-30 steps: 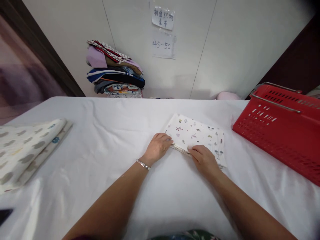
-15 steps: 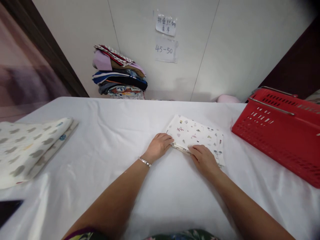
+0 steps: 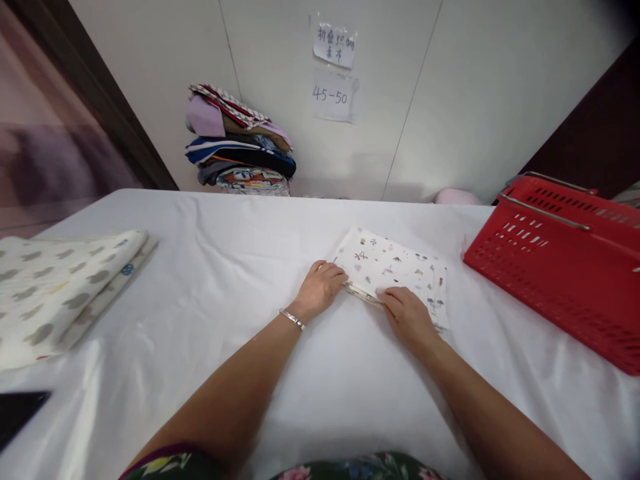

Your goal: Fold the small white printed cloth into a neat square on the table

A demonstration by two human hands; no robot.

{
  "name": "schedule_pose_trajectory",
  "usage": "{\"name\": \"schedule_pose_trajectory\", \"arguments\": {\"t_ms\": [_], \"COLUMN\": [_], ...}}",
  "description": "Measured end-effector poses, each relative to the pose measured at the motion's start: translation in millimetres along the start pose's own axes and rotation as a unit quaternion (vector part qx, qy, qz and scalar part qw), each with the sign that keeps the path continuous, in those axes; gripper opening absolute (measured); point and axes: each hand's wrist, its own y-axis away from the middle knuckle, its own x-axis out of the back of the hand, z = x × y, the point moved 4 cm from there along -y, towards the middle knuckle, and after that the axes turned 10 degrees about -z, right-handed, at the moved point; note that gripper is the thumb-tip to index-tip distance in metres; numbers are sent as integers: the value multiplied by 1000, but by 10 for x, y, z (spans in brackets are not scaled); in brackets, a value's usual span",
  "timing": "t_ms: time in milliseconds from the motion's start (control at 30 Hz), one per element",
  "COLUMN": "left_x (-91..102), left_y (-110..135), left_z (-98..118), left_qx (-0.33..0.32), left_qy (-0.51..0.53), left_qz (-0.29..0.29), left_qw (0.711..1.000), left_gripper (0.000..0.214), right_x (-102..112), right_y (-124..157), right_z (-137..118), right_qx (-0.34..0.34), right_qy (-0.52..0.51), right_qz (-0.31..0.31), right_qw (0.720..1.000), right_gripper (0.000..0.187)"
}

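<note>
A small folded white cloth with tiny coloured prints (image 3: 395,270) lies on the white-covered table (image 3: 240,267). My left hand (image 3: 319,288), with a silver bracelet on the wrist, has its fingers curled round the cloth's near left corner. My right hand (image 3: 406,315) pinches the near edge of the same cloth a little further right. Both hands rest on the table.
A red plastic basket (image 3: 560,267) with metal handles sits at the right. A folded cloth with grey cloud prints (image 3: 55,293) lies at the left edge. A stack of folded fabrics (image 3: 240,143) stands against the white wall, under two paper notes (image 3: 334,70). A dark object (image 3: 17,410) shows at bottom left.
My hands stay on the cloth's near edge, barely shifted. The camera has moved slightly, so the scene sits a little differently in view.
</note>
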Motion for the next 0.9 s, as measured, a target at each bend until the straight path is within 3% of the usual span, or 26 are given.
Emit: {"name": "schedule_pose_trajectory", "arguments": {"t_ms": [433, 700, 900], "left_x": [11, 3, -5], "left_y": [3, 61, 87], "left_z": [-29, -57, -156], "left_qx": [9, -5, 2], "left_qy": [-3, 30, 2], "left_qz": [31, 2, 24], "left_qw": [999, 1000, 1000], "left_gripper": [18, 27, 32], "right_x": [16, 36, 25], "right_y": [0, -3, -7], "right_z": [-25, -68, -141], "right_qx": [-4, 2, 9], "right_qy": [-14, 4, 24], "right_qz": [-26, -18, -23], "right_qw": [1000, 1000, 999], "right_gripper": [27, 41, 47]}}
